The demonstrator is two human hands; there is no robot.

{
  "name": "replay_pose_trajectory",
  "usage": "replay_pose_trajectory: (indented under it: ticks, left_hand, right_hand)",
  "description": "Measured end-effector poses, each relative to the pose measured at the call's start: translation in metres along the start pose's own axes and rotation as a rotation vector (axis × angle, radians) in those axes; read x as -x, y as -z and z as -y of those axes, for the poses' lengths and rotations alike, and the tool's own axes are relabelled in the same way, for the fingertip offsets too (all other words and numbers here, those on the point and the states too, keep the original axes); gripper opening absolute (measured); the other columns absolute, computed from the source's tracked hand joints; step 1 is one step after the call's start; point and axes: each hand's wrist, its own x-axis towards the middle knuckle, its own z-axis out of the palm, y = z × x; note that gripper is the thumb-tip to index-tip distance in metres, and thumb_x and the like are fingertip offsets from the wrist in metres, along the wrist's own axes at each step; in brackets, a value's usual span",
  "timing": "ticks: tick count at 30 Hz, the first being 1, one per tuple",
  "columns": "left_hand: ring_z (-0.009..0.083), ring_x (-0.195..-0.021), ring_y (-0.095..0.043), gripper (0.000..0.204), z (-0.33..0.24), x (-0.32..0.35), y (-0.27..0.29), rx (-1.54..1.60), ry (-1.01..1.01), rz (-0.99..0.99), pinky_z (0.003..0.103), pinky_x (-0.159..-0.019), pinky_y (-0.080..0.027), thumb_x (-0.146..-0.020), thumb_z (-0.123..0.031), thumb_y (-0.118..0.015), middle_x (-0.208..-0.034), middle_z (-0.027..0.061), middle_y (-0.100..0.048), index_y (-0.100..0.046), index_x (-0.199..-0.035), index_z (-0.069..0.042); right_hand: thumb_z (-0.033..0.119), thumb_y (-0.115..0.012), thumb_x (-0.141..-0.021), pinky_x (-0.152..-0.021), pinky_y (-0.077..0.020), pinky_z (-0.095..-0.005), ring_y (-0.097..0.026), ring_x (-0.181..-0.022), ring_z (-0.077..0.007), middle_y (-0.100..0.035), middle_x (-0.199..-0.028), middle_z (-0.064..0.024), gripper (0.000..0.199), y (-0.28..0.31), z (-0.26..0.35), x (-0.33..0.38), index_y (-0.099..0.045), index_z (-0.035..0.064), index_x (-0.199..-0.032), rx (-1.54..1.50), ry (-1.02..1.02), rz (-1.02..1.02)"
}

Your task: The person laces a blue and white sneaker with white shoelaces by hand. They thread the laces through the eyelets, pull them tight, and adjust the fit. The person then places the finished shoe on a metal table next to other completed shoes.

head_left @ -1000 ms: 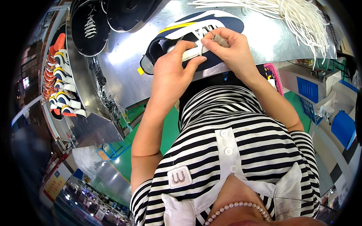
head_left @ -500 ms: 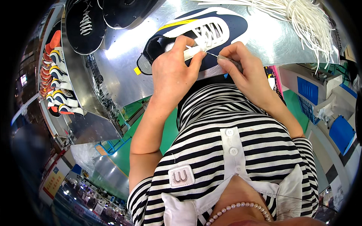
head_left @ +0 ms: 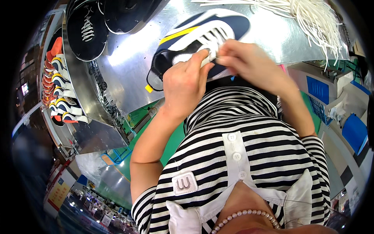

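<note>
A navy and white sneaker upper (head_left: 191, 38) with a yellow stripe lies tilted on the metal table (head_left: 280, 45), its toe to the upper right. White lace (head_left: 213, 37) crosses its throat. My left hand (head_left: 186, 82) pinches the near eyelet edge between thumb and fingers. My right hand (head_left: 249, 64) is beside the lacing, its fingers curled and smeared by motion. Whatever those fingers hold does not show. A yellow tab (head_left: 149, 89) sticks out at the heel.
A bundle of white laces (head_left: 317, 27) hangs over the table's right end. Black shoes (head_left: 86, 33) stand at the upper left. Several sneaker uppers (head_left: 64, 91) are lined up on a rack at the left. Blue bins (head_left: 353, 132) are at the right.
My right hand has moved up and left, close against the lacing. The thin metal tool it held is no longer visible. The sneaker upper has turned and shifted slightly left.
</note>
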Motion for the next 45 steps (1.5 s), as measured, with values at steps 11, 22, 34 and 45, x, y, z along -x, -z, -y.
replay_pose_trajectory:
  ticks: [11, 22, 34, 45]
  left_hand:
    - [0.033, -0.052, -0.06, 0.028, 0.009, -0.012, 0.036, -0.083, 0.102, 0.464, 0.04, -0.05, -0.048, -0.081, -0.031, -0.074, -0.057, 0.0138, -0.059, -0.068, -0.082, -0.003]
    - [0.0327, -0.12, -0.051, 0.064, 0.017, 0.091, -0.009, 0.118, 0.081, -0.452, 0.041, -0.101, -0.044, -0.08, -0.002, -0.077, -0.132, 0.0193, -0.047, -0.042, -0.133, -0.001]
    - [0.0171, -0.099, -0.065, 0.041, 0.024, 0.033, 0.085, 1.33, 0.52, -0.522, 0.029, -0.083, -0.053, -0.089, -0.01, -0.068, -0.115, 0.0093, -0.065, -0.054, -0.126, 0.001]
    - [0.0455, -0.096, -0.059, 0.042, 0.294, -0.155, 0.096, -0.631, 0.425, -0.289, 0.048, -0.084, -0.049, -0.093, -0.028, -0.061, -0.11, 0.0263, -0.056, -0.05, -0.115, 0.006]
  right_hand:
    - [0.024, -0.061, -0.095, -0.061, -0.0485, -0.0367, -0.065, -0.068, -0.0288, -0.067, -0.075, -0.011, 0.021, -0.009, -0.038, -0.046, -0.06, 0.0068, -0.107, 0.242, 0.288, -0.624]
    - [0.017, -0.055, -0.1, -0.066, -0.0424, -0.0201, -0.051, -0.074, -0.0058, -0.058, -0.081, -0.0003, 0.024, 0.005, -0.04, -0.003, -0.056, -0.0015, -0.114, -0.455, 0.092, -0.573]
    - [0.02, -0.053, -0.1, -0.051, -0.0264, -0.0177, -0.037, -0.056, -0.003, -0.053, -0.076, 0.0033, 0.016, -0.033, 0.0, -0.001, -0.055, 0.0071, -0.11, -0.758, -0.124, -0.243]
    - [0.01, -0.068, -0.09, -0.057, -0.0361, -0.0186, -0.044, -0.066, -0.0007, -0.056, -0.076, 0.0061, 0.009, -0.013, -0.017, -0.013, -0.065, 0.0043, -0.096, -0.238, -0.037, -0.33]
